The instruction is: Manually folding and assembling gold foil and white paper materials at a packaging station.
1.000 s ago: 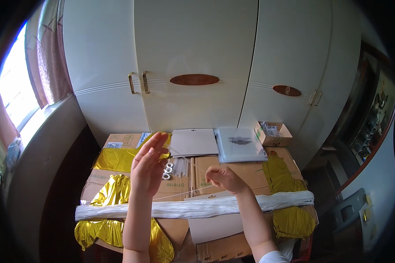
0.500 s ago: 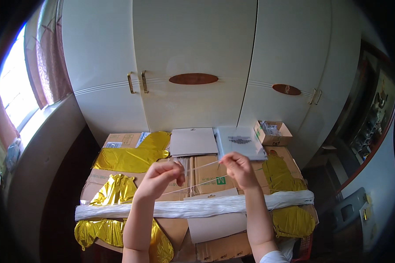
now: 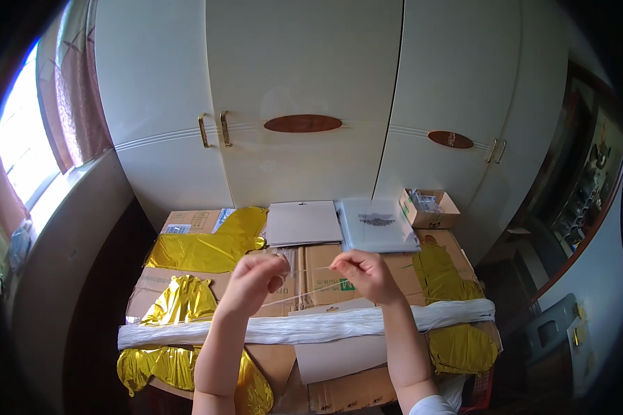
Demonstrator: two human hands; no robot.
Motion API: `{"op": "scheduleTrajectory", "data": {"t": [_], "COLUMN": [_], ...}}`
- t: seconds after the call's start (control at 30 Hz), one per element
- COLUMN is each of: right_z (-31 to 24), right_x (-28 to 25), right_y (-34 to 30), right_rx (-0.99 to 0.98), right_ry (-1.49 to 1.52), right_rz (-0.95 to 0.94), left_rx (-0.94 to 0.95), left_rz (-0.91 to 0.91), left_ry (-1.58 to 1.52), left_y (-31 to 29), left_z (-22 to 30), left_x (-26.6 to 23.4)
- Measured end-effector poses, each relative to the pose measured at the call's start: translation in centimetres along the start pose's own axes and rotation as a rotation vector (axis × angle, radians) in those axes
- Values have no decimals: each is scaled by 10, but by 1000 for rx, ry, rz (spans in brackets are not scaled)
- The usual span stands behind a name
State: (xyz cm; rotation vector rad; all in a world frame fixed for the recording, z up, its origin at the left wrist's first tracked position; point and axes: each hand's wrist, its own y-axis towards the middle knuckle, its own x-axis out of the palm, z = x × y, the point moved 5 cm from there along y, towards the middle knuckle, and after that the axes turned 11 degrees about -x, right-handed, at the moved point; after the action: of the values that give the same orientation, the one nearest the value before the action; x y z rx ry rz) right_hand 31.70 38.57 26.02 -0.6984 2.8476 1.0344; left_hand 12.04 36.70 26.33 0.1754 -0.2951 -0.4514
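Note:
My left hand [image 3: 255,277] is closed in a pinch around a thin white string. With thumb and fingertips my right hand [image 3: 362,272] pinches the same string [image 3: 311,293], which spans the short gap between the hands and hangs in a second strand below. Both hands are raised over the cardboard-covered table. Under my forearms a long bundle of white strings [image 3: 318,326] lies across from left to right. Gold foil balloons, flat and shiny, lie on the left [image 3: 194,252] and on the right [image 3: 462,346], partly beneath the bundle.
At the back stand a stack of grey cards [image 3: 303,223], a stack of clear plastic bags [image 3: 377,228] and a small open carton [image 3: 429,209] holding clear packets. Another grey card [image 3: 342,360] lies near the front. White cupboard doors [image 3: 298,62] rise behind the table.
My right hand has moved left and slightly down, closer to my left hand. The stretch of string between them is shorter. My left hand has barely moved.

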Motion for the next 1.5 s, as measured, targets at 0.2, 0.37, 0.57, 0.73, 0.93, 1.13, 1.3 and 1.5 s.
{"op": "scheduleTrajectory", "data": {"t": [0.2, 0.37, 0.57, 0.73, 0.93, 1.13, 1.3, 1.5], "right_z": [4, -4, 7, -23, -4, -20, 1, -11], "right_x": [30, 17, 35, 36, 31, 45, 29, 47], "right_y": [0, -1, 3, 2, 3, 1, 0, 1], "right_rx": [-43, -129, -127, -139, -102, -159, -70, -140], "right_ry": [-136, 7, -200, -20, -118, -55, 1, -196], "right_rz": [-238, -21, -90, -120, -22, -194, -1, -191], "left_rx": [180, 33, 158, 406, 98, 279, 23, 121], "left_rz": [481, 109, 207, 403, -120, 315, -227, 250], "left_ry": [699, 552, -270, 1222, -56, 990, 172, 703], "left_y": [-1, 0, 6, 0, -6, 1, -5, 2], "left_z": [26, 10, 21, 30, 15, 27, 11, 21], "left_x": [5, 2, 9, 10, 12, 15, 13, 17]}}
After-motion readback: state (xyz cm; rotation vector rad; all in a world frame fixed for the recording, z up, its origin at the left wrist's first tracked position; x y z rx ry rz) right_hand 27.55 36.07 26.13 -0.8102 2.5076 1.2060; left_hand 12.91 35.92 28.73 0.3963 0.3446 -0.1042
